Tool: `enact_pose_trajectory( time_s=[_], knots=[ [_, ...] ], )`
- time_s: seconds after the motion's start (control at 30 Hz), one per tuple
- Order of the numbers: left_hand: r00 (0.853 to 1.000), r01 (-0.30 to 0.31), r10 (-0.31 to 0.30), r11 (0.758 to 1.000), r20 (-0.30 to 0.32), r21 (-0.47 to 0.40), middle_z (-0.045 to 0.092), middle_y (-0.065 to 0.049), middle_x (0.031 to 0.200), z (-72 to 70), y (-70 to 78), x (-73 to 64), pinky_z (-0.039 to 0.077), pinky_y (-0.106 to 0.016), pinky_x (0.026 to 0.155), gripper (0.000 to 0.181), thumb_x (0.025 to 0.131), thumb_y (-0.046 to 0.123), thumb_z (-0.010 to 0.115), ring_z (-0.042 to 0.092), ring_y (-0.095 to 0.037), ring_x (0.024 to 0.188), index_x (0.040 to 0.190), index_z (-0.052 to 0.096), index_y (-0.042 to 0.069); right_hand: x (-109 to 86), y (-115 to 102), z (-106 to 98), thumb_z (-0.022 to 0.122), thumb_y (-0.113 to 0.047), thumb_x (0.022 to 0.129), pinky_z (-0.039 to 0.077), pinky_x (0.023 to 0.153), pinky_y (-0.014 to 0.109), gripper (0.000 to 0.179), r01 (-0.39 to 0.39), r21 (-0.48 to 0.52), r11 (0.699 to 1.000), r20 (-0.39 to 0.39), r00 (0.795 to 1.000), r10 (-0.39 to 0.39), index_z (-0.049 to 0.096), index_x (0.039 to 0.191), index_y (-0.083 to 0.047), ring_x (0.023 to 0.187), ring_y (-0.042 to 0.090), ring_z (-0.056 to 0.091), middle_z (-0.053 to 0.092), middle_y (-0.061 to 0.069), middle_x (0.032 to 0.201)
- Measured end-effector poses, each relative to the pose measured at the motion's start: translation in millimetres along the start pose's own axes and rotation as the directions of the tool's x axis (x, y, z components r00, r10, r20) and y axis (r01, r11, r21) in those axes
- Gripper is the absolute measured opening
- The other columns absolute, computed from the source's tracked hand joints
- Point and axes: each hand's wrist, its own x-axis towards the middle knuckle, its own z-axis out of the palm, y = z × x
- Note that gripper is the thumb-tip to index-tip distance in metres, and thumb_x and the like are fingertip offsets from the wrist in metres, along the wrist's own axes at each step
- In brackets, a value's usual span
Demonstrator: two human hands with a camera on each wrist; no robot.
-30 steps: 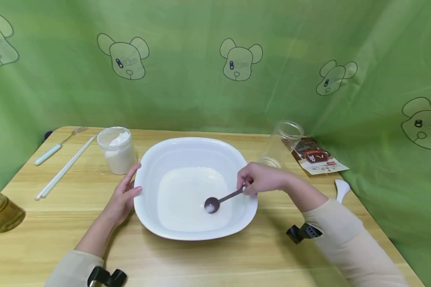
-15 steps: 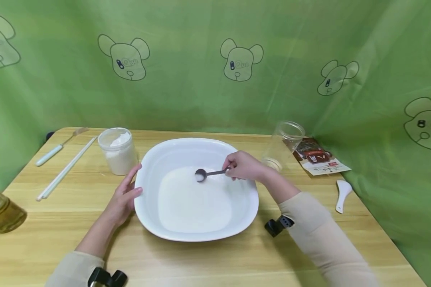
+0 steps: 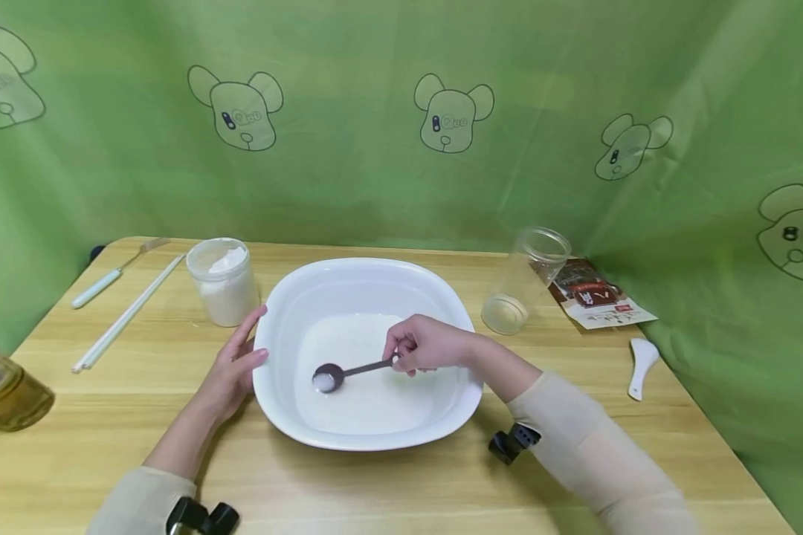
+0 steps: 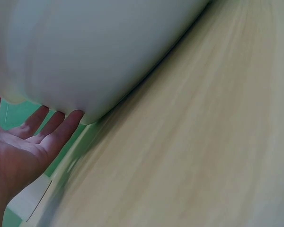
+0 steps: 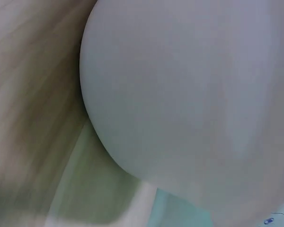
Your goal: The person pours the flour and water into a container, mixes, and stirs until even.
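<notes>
A white basin (image 3: 368, 438) stands on the wooden table, with a smooth whitish layer over its floor. Over its middle my right hand (image 3: 431, 345) pinches the end of a dark measuring spoon (image 3: 368, 368). The spoon's round bowl lies low on the left of the basin, with something white in it. My left hand (image 3: 230, 371) is spread at the basin's left rim, thumb and index finger touching the edge. In the left wrist view its other fingertips (image 4: 75, 116) rest against the outer wall. The basin's side hides my right hand in the right wrist view.
Behind my left hand stands a jar of white powder (image 3: 224, 290). White sticks (image 3: 130, 312) and a fork (image 3: 100, 286) lie further left, near an amber bottle (image 3: 13, 397). Right are a clear cup (image 3: 518, 290), a brown packet (image 3: 592, 293) and a white spoon (image 3: 642, 364).
My right hand has carried the measuring spoon from the basin's right side, up toward the far side, then down and left. My left hand has stayed at the rim.
</notes>
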Motion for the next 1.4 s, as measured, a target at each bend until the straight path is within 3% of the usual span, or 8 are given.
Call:
enact_pose_trajectory(
  time_s=[0.2,0.43,0.63,0.8,0.93,1.07,1.2,1.4],
  knots=[
    [1.0,0.006,-0.006,1.0,-0.001,0.0,0.02,-0.022,0.13,1.0,-0.2,0.5,0.048,-0.036,0.072,0.062,0.082,0.002,0.046,0.051,-0.02,0.097,0.138,0.021,0.017,-28.0,0.8,-11.4,0.058,0.005,0.073,0.035,0.043,0.02,0.01,0.013,-0.081,0.997,0.027,1.0,-0.011,0.062,0.08,-0.002,0.048,0.023,0.048,0.047,0.003,0.051],
    [1.0,0.011,-0.011,1.0,-0.013,-0.003,0.023,-0.018,0.129,1.4,1.3,0.1,0.048,-0.034,0.072,0.062,0.082,0.002,0.046,0.052,-0.019,0.096,0.137,0.023,0.018,-48.1,2.8,-33.1,0.056,0.007,0.07,0.037,0.04,0.02,0.011,-0.074,-0.164,0.984,-0.118,0.991,0.055,0.061,0.078,0.002,0.046,0.013,0.047,0.047,0.002,0.053],
    [1.0,0.014,-0.014,1.0,-0.015,-0.003,0.025,-0.018,0.127,0.9,1.5,0.4,0.049,-0.035,0.069,0.061,0.082,0.002,0.046,0.053,-0.019,0.093,0.137,0.024,0.019,-36.7,5.0,-43.4,0.055,0.004,0.071,0.039,0.044,0.023,0.012,-0.212,-0.207,0.955,-0.291,0.945,0.147,0.061,0.081,0.002,0.048,0.015,0.05,0.051,0.005,0.055],
    [1.0,0.006,-0.006,1.0,-0.012,-0.001,0.026,-0.017,0.126,0.9,0.5,0.4,0.049,-0.035,0.069,0.061,0.082,0.003,0.046,0.053,-0.019,0.093,0.136,0.024,0.019,-12.2,10.3,-40.1,0.057,0.0,0.073,0.035,0.043,0.022,0.011,-0.219,-0.157,0.963,-0.352,0.924,0.153,0.06,0.084,-0.001,0.047,0.014,0.046,0.054,0.007,0.056],
    [1.0,0.001,-0.001,1.0,-0.009,-0.003,0.026,-0.017,0.126,1.2,0.0,0.3,0.049,-0.035,0.069,0.061,0.082,0.002,0.045,0.053,-0.019,0.093,0.137,0.024,0.019,5.9,7.7,-26.8,0.058,0.0,0.074,0.037,0.042,0.022,0.011,-0.157,-0.137,0.978,-0.313,0.943,0.108,0.059,0.086,0.0,0.046,0.014,0.046,0.054,0.006,0.056],
    [1.0,0.003,-0.003,1.0,-0.012,0.0,0.025,-0.018,0.126,1.6,0.4,0.2,0.049,-0.035,0.069,0.062,0.081,0.001,0.045,0.053,-0.019,0.093,0.137,0.024,0.018,13.8,1.5,-13.0,0.057,0.0,0.076,0.035,0.042,0.021,0.011,-0.091,-0.111,0.99,-0.217,0.974,0.066,0.059,0.086,0.0,0.047,0.015,0.046,0.053,0.006,0.055],
    [1.0,0.006,-0.006,1.0,-0.013,0.004,0.026,-0.018,0.126,1.6,0.7,0.0,0.049,-0.035,0.069,0.062,0.081,0.002,0.046,0.053,-0.019,0.093,0.137,0.024,0.019,8.4,-2.7,-7.6,0.058,0.0,0.076,0.03,0.04,0.02,0.011,-0.063,-0.081,0.995,-0.104,0.993,0.055,0.06,0.087,0.0,0.043,0.012,0.04,0.052,0.005,0.053],
    [1.0,0.013,-0.013,1.0,-0.019,0.001,0.027,-0.016,0.126,1.4,0.2,-0.1,0.049,-0.035,0.068,0.061,0.082,0.002,0.045,0.054,-0.018,0.092,0.137,0.024,0.019,-13.3,-1.1,-12.5,0.057,0.003,0.075,0.028,0.04,0.019,0.01,-0.01,-0.09,0.996,0.009,1.0,0.011,0.062,0.081,-0.003,0.041,0.011,0.037,0.049,0.004,0.049]
  ],
)
